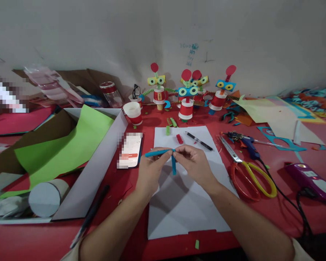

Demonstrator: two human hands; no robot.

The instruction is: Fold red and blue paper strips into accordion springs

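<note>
Over a white sheet of paper [184, 206], both hands pinch blue paper strips [174, 167]. One strip reaches out to the left and another hangs straight down, and they meet between my fingertips. My left hand [152, 168] is closed on the left strip near the joint. Fingers of my right hand [191, 159] press together at the same joint. Just beyond the hands lie a red folded paper spring [179, 139], a green folded paper spring [167, 130] and a black pen [199, 141].
Scissors [247, 170], a blue glue gun [248, 145] and a purple device [311, 181] with a cable lie right. Left are a phone [130, 150] and a box [97, 174] of coloured paper. Several paper-cup figures [186, 108] and stacked cups [133, 112] stand at the back.
</note>
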